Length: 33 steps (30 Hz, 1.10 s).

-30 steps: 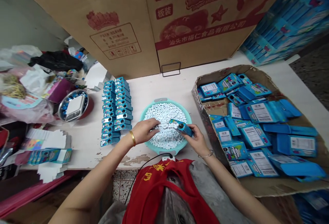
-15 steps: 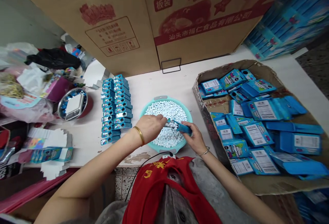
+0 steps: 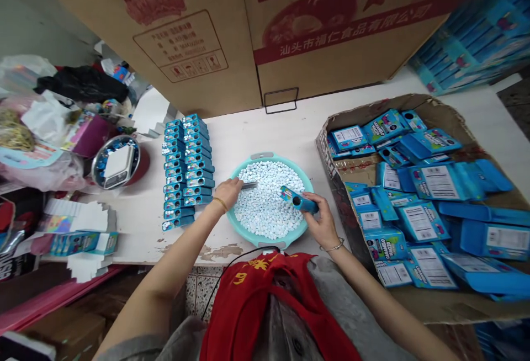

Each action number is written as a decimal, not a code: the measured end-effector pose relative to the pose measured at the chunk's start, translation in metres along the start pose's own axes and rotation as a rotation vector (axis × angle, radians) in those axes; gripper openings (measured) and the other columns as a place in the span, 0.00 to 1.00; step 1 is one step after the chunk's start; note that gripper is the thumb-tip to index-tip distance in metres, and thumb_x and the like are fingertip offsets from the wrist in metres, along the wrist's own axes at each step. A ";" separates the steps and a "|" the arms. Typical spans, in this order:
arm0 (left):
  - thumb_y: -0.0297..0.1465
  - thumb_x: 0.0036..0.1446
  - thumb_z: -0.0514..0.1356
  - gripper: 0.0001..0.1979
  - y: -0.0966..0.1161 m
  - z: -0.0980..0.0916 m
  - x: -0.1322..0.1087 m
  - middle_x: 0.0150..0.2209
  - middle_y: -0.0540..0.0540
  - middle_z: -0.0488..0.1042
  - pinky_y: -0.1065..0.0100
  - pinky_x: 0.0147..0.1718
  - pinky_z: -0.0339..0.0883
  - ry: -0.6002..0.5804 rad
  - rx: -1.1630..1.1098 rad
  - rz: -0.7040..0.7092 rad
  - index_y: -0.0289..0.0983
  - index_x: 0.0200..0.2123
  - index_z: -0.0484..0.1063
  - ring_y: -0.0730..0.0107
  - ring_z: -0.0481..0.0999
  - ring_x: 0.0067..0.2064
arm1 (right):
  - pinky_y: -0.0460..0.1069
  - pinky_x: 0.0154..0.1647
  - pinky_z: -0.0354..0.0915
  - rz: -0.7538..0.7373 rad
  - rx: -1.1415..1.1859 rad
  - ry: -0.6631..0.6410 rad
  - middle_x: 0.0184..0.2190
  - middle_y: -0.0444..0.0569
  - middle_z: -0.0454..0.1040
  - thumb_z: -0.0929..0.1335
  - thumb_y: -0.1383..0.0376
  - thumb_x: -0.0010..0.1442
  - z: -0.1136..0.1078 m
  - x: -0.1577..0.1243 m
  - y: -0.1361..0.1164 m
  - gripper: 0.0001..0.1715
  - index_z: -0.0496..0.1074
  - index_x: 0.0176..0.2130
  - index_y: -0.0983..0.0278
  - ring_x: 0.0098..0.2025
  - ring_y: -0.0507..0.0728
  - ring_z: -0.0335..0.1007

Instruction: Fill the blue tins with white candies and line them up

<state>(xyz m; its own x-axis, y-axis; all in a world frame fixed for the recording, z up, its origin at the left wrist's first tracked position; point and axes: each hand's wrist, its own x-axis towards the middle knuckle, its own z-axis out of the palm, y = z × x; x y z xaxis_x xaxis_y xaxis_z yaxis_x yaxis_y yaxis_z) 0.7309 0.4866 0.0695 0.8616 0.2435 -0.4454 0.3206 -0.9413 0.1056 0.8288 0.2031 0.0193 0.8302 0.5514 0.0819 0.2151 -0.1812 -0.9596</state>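
My left hand (image 3: 226, 194) pinches a narrow metal scoop (image 3: 249, 185), whose tip rests over the white candy pellets (image 3: 265, 209). The pellets fill a round teal plastic basin (image 3: 269, 158). My right hand (image 3: 321, 220) is shut on a small blue candy pack (image 3: 298, 200), holding it tilted above the basin's right side. A dark round opening shows at the pack's lower end. The hands stand apart, on either side of the pellets.
Two rows of stacked blue packs (image 3: 187, 170) lie left of the basin. Right of it, a flattened cardboard tray (image 3: 331, 151) holds loose blue packaging. A metal bowl (image 3: 116, 161) with a small scale sits at left, among plastic bags. Large cartons (image 3: 331, 30) stand behind the table.
My left hand has drawn back left from the pack, and the metal scoop now shows in it. My right hand has carried the pack slightly right and turned it.
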 end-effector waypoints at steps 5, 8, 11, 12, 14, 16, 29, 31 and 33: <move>0.24 0.60 0.49 0.13 0.041 0.051 0.034 0.47 0.43 0.70 0.63 0.46 0.64 -0.031 -0.132 0.116 0.37 0.46 0.67 0.62 0.70 0.48 | 0.59 0.52 0.63 0.191 0.053 0.149 0.45 0.52 0.70 0.71 0.59 0.53 -0.006 0.003 -0.001 0.24 0.64 0.48 0.62 0.47 0.59 0.68; 0.25 0.59 0.52 0.15 0.064 0.064 0.040 0.48 0.45 0.71 0.67 0.46 0.64 -0.035 -0.222 0.180 0.39 0.49 0.66 0.65 0.70 0.49 | 0.59 0.54 0.62 0.224 0.115 0.155 0.47 0.53 0.69 0.71 0.57 0.53 -0.011 0.004 0.003 0.29 0.62 0.50 0.62 0.49 0.60 0.67; 0.29 0.60 0.53 0.14 0.063 0.062 0.032 0.47 0.45 0.72 0.68 0.44 0.65 -0.032 -0.285 0.206 0.37 0.50 0.65 0.66 0.72 0.46 | 0.59 0.55 0.61 0.214 0.128 0.138 0.49 0.53 0.69 0.71 0.57 0.53 -0.017 0.003 0.006 0.29 0.62 0.52 0.61 0.50 0.59 0.67; 0.31 0.60 0.53 0.14 0.058 0.059 0.026 0.46 0.45 0.72 0.68 0.43 0.65 -0.024 -0.313 0.214 0.37 0.49 0.65 0.66 0.72 0.45 | 0.59 0.55 0.62 0.205 0.111 0.139 0.49 0.53 0.69 0.71 0.57 0.54 -0.018 0.002 0.006 0.29 0.62 0.52 0.62 0.49 0.59 0.67; 0.35 0.61 0.54 0.14 0.046 0.045 0.011 0.43 0.45 0.72 0.68 0.41 0.65 0.018 -0.395 0.246 0.36 0.48 0.65 0.67 0.72 0.42 | 0.58 0.53 0.62 0.172 0.042 0.147 0.47 0.52 0.70 0.70 0.57 0.54 -0.021 0.001 0.003 0.27 0.63 0.51 0.62 0.48 0.59 0.67; 0.36 0.61 0.54 0.13 0.035 0.026 -0.006 0.41 0.45 0.72 0.68 0.40 0.65 0.082 -0.480 0.304 0.36 0.47 0.65 0.68 0.72 0.40 | 0.58 0.52 0.63 0.118 -0.065 0.138 0.45 0.52 0.71 0.69 0.58 0.55 -0.023 0.001 -0.001 0.23 0.65 0.50 0.61 0.47 0.60 0.67; 0.27 0.62 0.50 0.10 0.083 -0.104 -0.054 0.41 0.42 0.72 0.65 0.36 0.66 -0.030 0.116 0.346 0.35 0.45 0.65 0.62 0.73 0.41 | 0.61 0.53 0.63 -0.189 -0.248 -0.082 0.49 0.50 0.70 0.61 0.71 0.56 -0.001 0.001 -0.023 0.26 0.64 0.53 0.57 0.52 0.62 0.64; 0.23 0.62 0.49 0.11 0.099 -0.114 -0.058 0.39 0.41 0.72 0.65 0.34 0.65 -0.051 0.195 0.311 0.34 0.45 0.66 0.62 0.73 0.39 | 0.62 0.53 0.62 -0.189 -0.236 -0.095 0.50 0.50 0.70 0.61 0.71 0.56 0.001 0.000 -0.022 0.26 0.63 0.53 0.56 0.52 0.62 0.64; 0.23 0.62 0.47 0.10 0.112 -0.122 -0.063 0.37 0.41 0.72 0.65 0.33 0.65 -0.059 0.229 0.300 0.34 0.42 0.67 0.62 0.73 0.38 | 0.63 0.54 0.62 -0.191 -0.221 -0.101 0.50 0.50 0.70 0.61 0.71 0.56 0.003 -0.002 -0.021 0.26 0.64 0.53 0.56 0.52 0.62 0.64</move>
<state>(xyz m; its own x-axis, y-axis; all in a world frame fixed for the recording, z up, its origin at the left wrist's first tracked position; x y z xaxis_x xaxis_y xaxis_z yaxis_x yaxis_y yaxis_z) 0.7602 0.3944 0.2179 0.8773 -0.0590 -0.4763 -0.0450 -0.9982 0.0407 0.8214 0.2086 0.0383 0.7113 0.6685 0.2171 0.4779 -0.2335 -0.8468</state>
